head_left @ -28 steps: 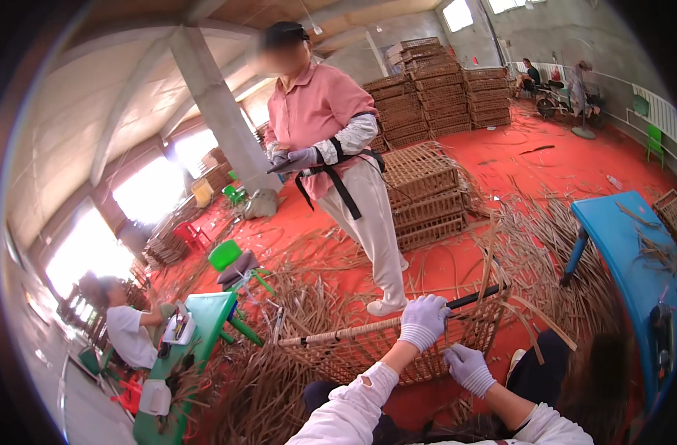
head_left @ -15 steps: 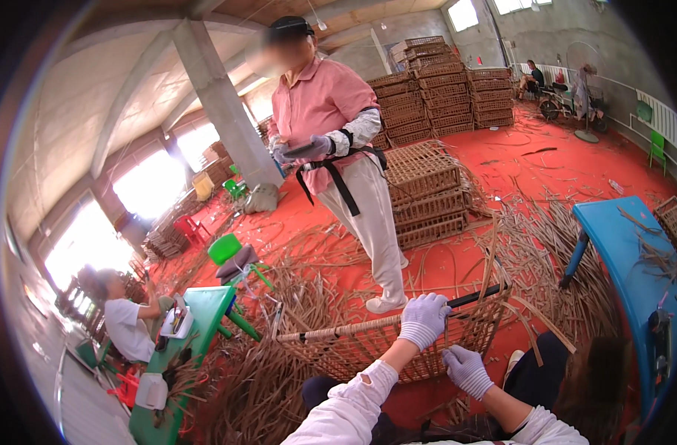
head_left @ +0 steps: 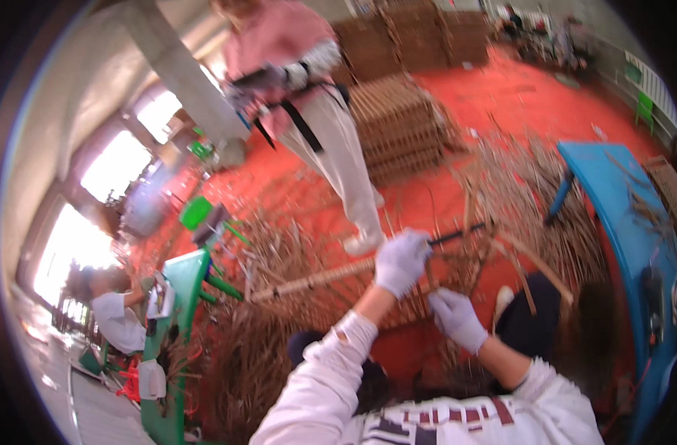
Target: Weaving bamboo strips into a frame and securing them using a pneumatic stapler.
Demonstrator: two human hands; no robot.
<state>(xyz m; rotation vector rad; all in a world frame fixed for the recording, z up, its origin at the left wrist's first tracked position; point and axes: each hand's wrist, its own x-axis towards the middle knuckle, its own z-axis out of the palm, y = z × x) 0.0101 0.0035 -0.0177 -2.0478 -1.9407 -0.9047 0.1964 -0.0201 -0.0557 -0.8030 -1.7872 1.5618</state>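
Observation:
My left hand (head_left: 401, 259), in a pale glove, is closed around a long pale cane (head_left: 316, 279) that runs from lower left to upper right and ends in a dark tip (head_left: 457, 236). My right hand (head_left: 457, 319), also gloved, is curled just below and to the right of the cane, against a woven frame of reeds (head_left: 442, 285). Whether it grips anything is hidden. The view is blurred.
A person in a pink shirt and pale trousers (head_left: 331, 141) stands just beyond the cane. Stacked woven panels (head_left: 401, 126) lie behind. A blue table (head_left: 620, 215) is at right, green stools (head_left: 197, 215) and a green table (head_left: 175, 297) at left, beside a seated person (head_left: 116, 319). Loose reeds (head_left: 264, 348) cover the red floor.
The view has dipped and blurred, so the standing person's head is now cut off at the top. My hands keep the same places on the cane.

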